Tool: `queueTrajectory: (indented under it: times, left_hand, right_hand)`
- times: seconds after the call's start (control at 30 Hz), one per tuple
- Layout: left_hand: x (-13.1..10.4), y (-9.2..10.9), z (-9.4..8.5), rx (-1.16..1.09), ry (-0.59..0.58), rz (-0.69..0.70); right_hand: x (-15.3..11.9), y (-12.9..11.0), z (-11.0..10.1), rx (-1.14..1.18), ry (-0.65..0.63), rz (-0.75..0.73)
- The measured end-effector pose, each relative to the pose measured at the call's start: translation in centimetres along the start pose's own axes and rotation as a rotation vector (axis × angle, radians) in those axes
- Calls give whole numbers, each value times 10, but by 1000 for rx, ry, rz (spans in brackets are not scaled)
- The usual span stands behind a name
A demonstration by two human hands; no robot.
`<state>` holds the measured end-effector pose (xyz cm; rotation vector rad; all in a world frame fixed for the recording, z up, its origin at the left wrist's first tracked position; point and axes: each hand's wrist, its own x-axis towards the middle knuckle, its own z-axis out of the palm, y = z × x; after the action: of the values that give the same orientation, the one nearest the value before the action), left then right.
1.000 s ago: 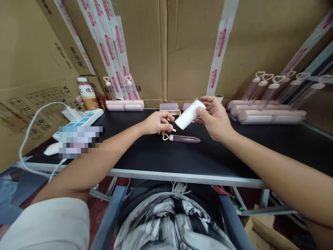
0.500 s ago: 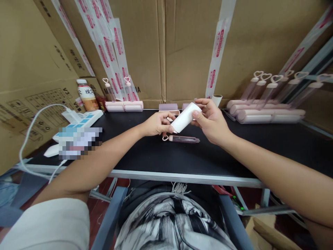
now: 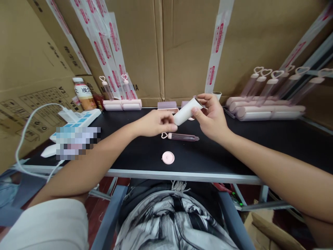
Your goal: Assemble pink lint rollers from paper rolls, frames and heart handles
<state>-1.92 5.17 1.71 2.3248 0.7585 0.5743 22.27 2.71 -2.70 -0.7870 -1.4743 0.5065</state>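
One roll (image 3: 185, 113) is slanting down leftward from your right hand (image 3: 213, 119), which is pinching its upper end; your left hand (image 3: 156, 123), curled, is seemingly touching the lower.

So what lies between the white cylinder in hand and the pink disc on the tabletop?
In the head view, a heart-handled tube lies between the white cylinder and the pink disc, on the tabletop.

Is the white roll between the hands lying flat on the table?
No, the right hand grips the roll at a slant, its right end higher than its left.
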Motion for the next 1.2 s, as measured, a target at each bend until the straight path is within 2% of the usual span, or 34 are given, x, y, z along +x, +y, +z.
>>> queueTrajectory:
  times: [0.03,0.1,0.17,0.3,0.43,0.53,0.6,0.7,0.83,0.97,1.2]
  left_hand:
    - [-6,9,-2,63,-180,-1]
    - [-17,24,0,173,-416,-11]
    - [-22,30,6,261,-486,-22]
    - [-21,26,16,293,-502,-23]
    - [-17,18,11,251,-417,22]
    - [-10,9,2,52,-307,-131]
    - [-4,0,-3,-159,-160,-251]
    - [6,-11,-6,-443,97,-285]
    - [15,-14,2,-643,282,-367]
    - [15,-12,14,-674,346,-445]
    - [14,-12,14,-746,192,-436]
  right_hand:
    - [0,-1,-1,-6,0,1]
    - [1,-3,-3,-10,-6,7]
    - [1,-5,-3,-15,-19,12]
    - [0,-8,-2,-38,-28,4]
    - [0,-10,-6,-32,-1,-4]
    - [1,-9,-12,-15,37,-20]
    - [1,-8,-15,2,50,-28]
    - [-1,-11,-15,10,47,-31]
    - [-6,-22,-5,8,-13,-35]
    - [-11,-28,3,20,-91,-65]
    - [-13,-23,5,7,-166,-36]
